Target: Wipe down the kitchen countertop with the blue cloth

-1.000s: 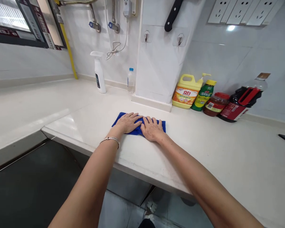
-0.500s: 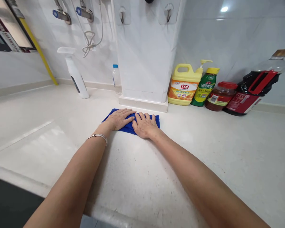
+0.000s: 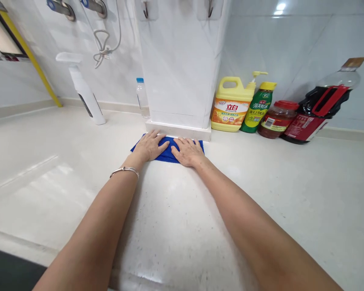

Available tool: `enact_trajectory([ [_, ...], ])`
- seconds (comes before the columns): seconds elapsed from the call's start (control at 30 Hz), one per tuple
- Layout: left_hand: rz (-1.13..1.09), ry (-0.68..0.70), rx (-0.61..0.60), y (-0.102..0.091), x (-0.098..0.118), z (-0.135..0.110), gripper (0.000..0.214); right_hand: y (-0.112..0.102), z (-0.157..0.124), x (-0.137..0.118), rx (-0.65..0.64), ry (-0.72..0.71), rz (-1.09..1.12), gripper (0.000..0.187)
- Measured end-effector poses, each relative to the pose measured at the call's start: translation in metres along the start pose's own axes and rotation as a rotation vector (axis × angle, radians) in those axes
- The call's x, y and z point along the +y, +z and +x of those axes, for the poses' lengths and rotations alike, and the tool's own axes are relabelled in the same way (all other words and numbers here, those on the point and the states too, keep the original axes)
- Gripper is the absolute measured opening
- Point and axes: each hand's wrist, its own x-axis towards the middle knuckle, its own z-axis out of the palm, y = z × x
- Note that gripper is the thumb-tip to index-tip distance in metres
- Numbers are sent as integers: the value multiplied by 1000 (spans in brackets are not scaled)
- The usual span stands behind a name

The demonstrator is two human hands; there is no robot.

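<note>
A blue cloth (image 3: 168,152) lies flat on the white countertop (image 3: 261,190), right against the base of a white tiled pillar (image 3: 178,81). Both hands press down on it side by side. My left hand (image 3: 150,146) covers its left half, fingers stretched flat, a silver bangle on that wrist. My right hand (image 3: 188,150) lies flat on its right half, fingers spread toward the pillar.
A white spray bottle (image 3: 84,95) and a small water bottle (image 3: 141,98) stand at the back left. Right of the pillar stand a yellow detergent jug (image 3: 232,109), a green bottle (image 3: 257,110), a red-lidded jar (image 3: 276,119) and a large dark sauce bottle (image 3: 317,113).
Both hands have pushed the blue cloth away from me across the counter, up to the pillar's base. The view has moved closer to the counter and lower on the wall.
</note>
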Motion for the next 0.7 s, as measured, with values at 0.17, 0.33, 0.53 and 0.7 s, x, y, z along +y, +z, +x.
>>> enact_trajectory([
  [0.17,28,-98,-46,-6,13,-21,60,-4,-11,-7,-52,8,-20,64],
  [0.33,26,-76,-124,-13,23,-40,63,-8,-32,-10,-69,13,-24,64],
  [0.53,34,-130,-147,-21,46,-71,63,-14,-71,-16,-75,17,-8,64],
  [0.7,60,-121,-145,-35,73,-109,62,-20,-115,-23,-72,3,24,65],
])
